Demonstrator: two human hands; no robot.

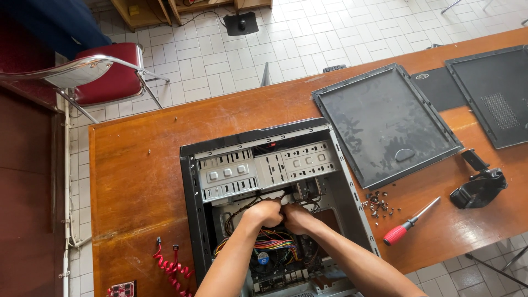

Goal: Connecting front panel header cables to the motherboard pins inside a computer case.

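Left hand [268,212] and right hand [297,216] meet, fingers curled on cables [275,242] inside the open computer case [190,192] at the table's [137,181] centre. A red-handled screwdriver [408,223] and loose screws [377,202] lie at three o'clock of the hands.

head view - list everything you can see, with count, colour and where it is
computer case: 1, black and grey, open, table centre
cables: bundle, multicoloured, inside case
side panels: 2, black, flat on table, right of case
screwdriver: 1, red handle, right of case
screws: small pile, dark, by screwdriver
red cables: 2, left of case
chair: 1, red seat, floor, upper left
table: 1, brown wood
left hand: inside case, at the cables
right hand: inside case, touching left hand
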